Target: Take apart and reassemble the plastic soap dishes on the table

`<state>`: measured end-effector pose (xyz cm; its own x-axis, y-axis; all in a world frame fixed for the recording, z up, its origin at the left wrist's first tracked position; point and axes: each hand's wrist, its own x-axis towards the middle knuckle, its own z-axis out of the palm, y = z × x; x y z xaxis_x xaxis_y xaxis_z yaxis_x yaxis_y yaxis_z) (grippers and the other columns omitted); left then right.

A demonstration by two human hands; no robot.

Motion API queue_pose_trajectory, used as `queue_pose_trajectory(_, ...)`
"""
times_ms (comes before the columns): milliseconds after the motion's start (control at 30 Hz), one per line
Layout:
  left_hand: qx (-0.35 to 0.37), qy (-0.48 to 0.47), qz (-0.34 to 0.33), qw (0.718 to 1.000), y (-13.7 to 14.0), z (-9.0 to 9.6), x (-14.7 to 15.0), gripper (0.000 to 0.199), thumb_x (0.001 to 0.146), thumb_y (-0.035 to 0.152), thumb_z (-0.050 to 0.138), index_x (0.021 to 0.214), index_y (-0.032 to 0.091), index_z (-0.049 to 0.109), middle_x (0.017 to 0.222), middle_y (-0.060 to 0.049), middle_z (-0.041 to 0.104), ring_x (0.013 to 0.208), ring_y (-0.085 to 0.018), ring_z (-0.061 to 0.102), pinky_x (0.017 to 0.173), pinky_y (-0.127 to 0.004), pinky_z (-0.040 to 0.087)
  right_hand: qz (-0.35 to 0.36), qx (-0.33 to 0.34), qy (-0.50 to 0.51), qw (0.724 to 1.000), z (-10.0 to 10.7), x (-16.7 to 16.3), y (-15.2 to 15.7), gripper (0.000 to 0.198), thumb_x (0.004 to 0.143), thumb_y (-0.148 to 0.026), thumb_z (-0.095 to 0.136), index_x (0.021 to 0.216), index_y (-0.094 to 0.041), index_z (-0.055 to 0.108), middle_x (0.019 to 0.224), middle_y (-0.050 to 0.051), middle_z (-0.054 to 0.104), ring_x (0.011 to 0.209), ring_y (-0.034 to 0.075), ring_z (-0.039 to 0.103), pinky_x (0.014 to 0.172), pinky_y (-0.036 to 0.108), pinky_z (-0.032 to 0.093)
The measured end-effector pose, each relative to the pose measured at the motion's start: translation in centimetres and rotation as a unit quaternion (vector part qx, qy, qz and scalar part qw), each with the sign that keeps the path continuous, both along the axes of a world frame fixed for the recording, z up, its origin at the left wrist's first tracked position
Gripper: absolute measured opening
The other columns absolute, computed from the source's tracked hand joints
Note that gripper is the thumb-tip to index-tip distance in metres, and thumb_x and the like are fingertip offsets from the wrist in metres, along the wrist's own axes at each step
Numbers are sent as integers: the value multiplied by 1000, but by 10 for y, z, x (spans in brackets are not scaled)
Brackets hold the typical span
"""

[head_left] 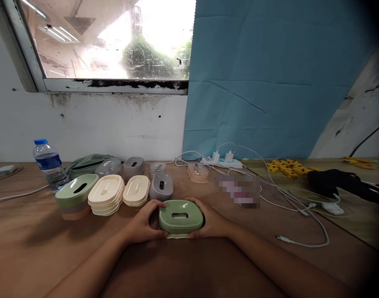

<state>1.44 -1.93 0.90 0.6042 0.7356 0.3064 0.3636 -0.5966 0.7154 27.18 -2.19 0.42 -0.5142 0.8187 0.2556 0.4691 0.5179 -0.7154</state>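
A green oval box [181, 225] with a slotted top lies on the table in front of me, a cream rim showing under its near edge. My left hand [146, 223] wraps its left side, thumb and fingers on the near and far edges. On the opposite side my right hand [212, 221] grips it the same way. Just beyond my left hand stand a grey slotted container [161, 188] and a short stack of cream lids [136, 190]. Farther left are a taller stack of cream lids [105, 192] and a green slotted container [76, 198] with an orange-brown base.
A water bottle [49, 165] stands at the left near a green bag [86, 164]. Behind are a clear container [109, 167], another grey container [133, 167] and a pink one [197, 172]. White cables run from a power strip [222, 162] across the right. Yellow pieces [288, 167] lie beyond.
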Motion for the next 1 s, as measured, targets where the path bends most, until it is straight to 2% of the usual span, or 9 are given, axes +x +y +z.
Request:
queue_pose_trajectory(167,24,32,9,999,-1,-1,0,57,60,35,70,109,22,46,116,-7,46,108,-23,44,94,-37,37,29,-9,-18,999,2,3,-1,93,51,-42,76,128,-20,28,128,12,41,116,29,41,97,43,34)
queue_pose_trajectory(300,79,79,29,993,-3,0,0,49,59,36,70,103,23,53,124,-8,42,116,-27,37,98,-42,31,45,-2,-55,997,0,9,1,97,52,-42,76,132,-21,25,134,12,35,120,30,36,99,44,31)
queue_pose_trajectory(433,120,97,8,988,-6,3,1,43,64,33,67,104,24,55,129,-8,38,116,-26,38,96,-39,34,63,9,-85,994,2,13,1,99,52,-41,76,133,-21,23,135,12,33,122,29,34,100,43,30)
queue_pose_trajectory(667,215,129,-33,968,-6,5,1,35,69,37,62,102,27,60,118,-6,53,120,-28,36,100,-46,26,87,47,-89,991,9,10,-2,85,56,-37,73,129,-23,32,125,9,38,116,26,40,97,39,33)
queue_pose_trajectory(800,226,142,-75,961,-5,6,1,41,70,42,60,107,25,58,117,-6,56,120,-25,39,103,-43,24,100,48,-124,986,10,12,-3,85,53,-27,72,129,-28,35,127,6,33,117,26,39,97,36,34)
queue_pose_trajectory(900,216,150,-101,959,-5,7,2,42,71,42,59,110,25,57,116,-5,57,118,-24,42,103,-42,26,106,30,-140,984,10,12,-4,82,53,-35,72,127,-29,38,130,6,31,119,28,37,97,38,33)
queue_pose_trajectory(1000,192,147,-109,964,-4,6,2,43,69,40,62,110,26,57,114,-5,59,114,-24,46,102,-42,28,93,20,-139,986,10,11,-3,76,58,-41,70,127,-29,40,128,7,35,118,28,38,97,39,33)
